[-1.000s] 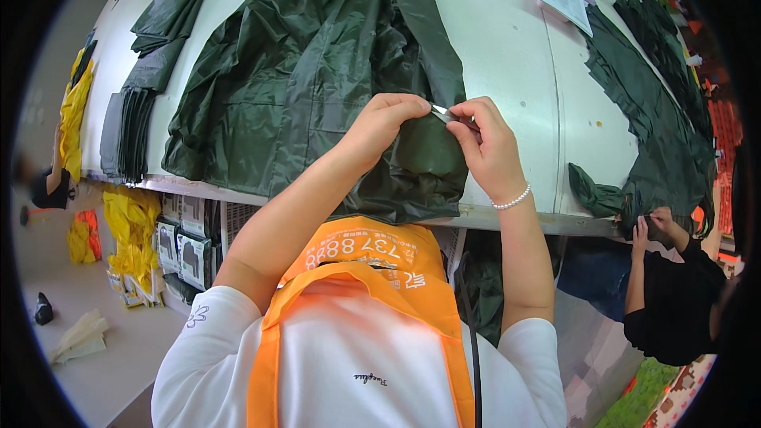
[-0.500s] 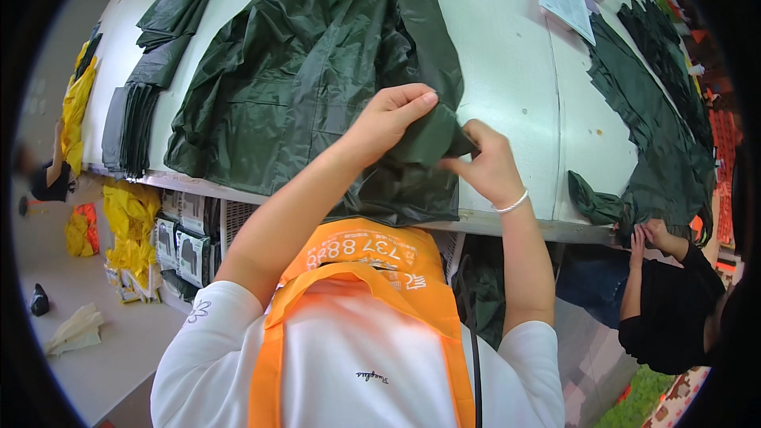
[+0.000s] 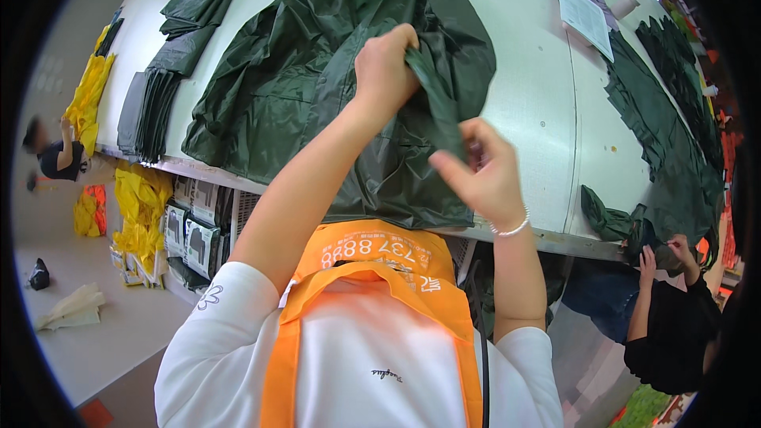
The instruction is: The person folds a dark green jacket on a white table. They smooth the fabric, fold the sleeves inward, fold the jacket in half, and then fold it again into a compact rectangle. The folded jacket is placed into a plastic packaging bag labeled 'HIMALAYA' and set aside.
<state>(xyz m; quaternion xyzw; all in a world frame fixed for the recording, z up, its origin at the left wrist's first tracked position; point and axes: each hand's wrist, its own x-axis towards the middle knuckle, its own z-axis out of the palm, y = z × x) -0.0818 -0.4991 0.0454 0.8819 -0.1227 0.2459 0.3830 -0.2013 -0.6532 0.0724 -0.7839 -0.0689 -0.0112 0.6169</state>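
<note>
A dark green rain jacket (image 3: 277,103) of thin shiny fabric lies spread on the white table, its front seam running lengthwise and its collar end away from me. My left hand (image 3: 384,67) is closed over a narrow fold of the jacket, probably its right-side sleeve (image 3: 437,93), lifted off the body. Lower down, beside the end of that fold, is my right hand (image 3: 491,174), slightly blurred. Its thumb stands apart from the bent fingers, and no fabric shows clearly between them.
Folded dark green garments (image 3: 147,115) are stacked to the left, near yellow garments (image 3: 87,103). Right of the jacket, a white sheet (image 3: 585,20) lies by more green garments (image 3: 658,119). A co-worker's hands (image 3: 662,257) handle fabric at the right edge. Packaged goods (image 3: 198,242) stand below the table.
My left hand has moved away from me, drawing the fold into a long narrow strip. My right hand stays near its lower end, thumb now spread. The view has shifted slightly.
</note>
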